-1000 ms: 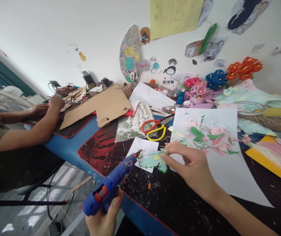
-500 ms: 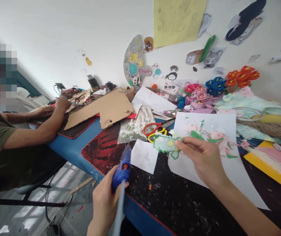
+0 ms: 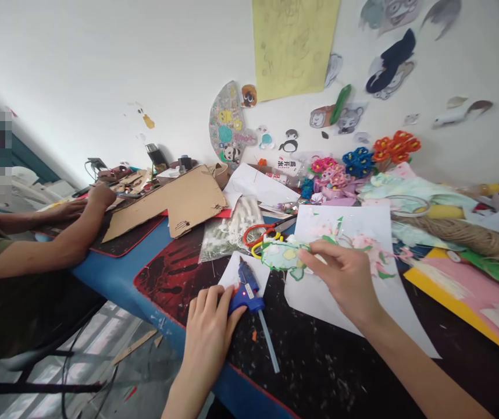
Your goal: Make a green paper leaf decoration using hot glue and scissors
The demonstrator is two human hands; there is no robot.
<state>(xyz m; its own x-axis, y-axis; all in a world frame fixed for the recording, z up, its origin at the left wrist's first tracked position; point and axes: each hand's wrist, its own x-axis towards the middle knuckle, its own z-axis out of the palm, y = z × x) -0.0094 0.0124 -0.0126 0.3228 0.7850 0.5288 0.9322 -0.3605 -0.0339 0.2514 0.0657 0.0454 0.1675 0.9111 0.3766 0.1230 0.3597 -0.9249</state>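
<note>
My left hand is closed on the handle of a blue glue gun, with fingers and thumb on either side of it. The gun lies on its side, its nozzle over a small white paper, and a clear glue stick sticks out of its back end. Between the thumb and fingers of my right hand is a pale green-blue fabric piece edged in green, held above the work mat. Red-handled scissors and yellow-handled ones lie just behind the piece, which partly hides the yellow handles.
A larger white sheet with pink and green scraps lies under my right hand. Behind are a plastic bag of white strings, cardboard, craft flowers and twine. To the left, a co-worker's arm rests on the table.
My left hand has lowered the glue gun from an upright hold onto the mat, laying it on its side. My right hand still holds the fabric piece. The view has shifted right and up.
</note>
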